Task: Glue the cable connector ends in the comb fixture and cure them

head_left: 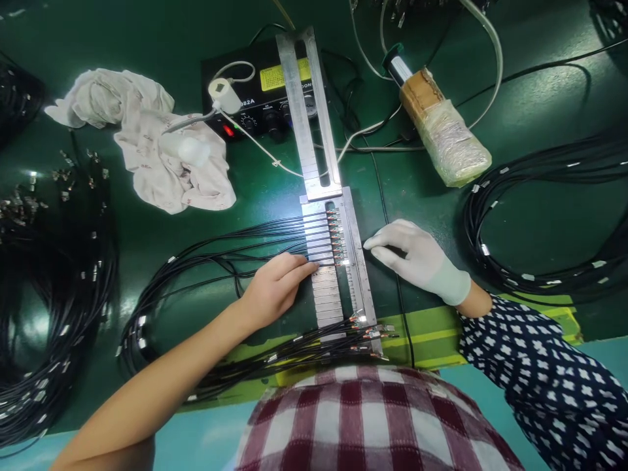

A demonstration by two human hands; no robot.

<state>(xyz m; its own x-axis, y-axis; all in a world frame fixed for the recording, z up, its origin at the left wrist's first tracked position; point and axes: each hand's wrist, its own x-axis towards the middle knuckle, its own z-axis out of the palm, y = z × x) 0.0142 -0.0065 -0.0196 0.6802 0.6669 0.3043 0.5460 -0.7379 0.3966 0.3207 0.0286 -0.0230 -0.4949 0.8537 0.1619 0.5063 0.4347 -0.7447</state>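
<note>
My left hand [280, 286], bare, pinches a black cable [275, 269] at the left edge of a slotted metal fixture [328, 288]. Several black cables lie side by side across the fixture's slots, their stripped metal-tipped ends [335, 237] over its central opening. To the right of the fixture, my right hand [415, 258] wears a white glove. Its thumb and forefinger are slightly apart at the fixture's right edge, with nothing visible between them. A second slotted metal fixture [294, 98] extends from the top of the first and leans over a black control box [267, 121].
More cables [275, 358] with metal connectors cross the fixture's near end. Coiled cables [483, 242] lie at right, and a cable bundle [53, 314] at left. A crumpled white cloth [176, 170] is at back left. A plastic-wrapped tool [449, 134] lies at back right.
</note>
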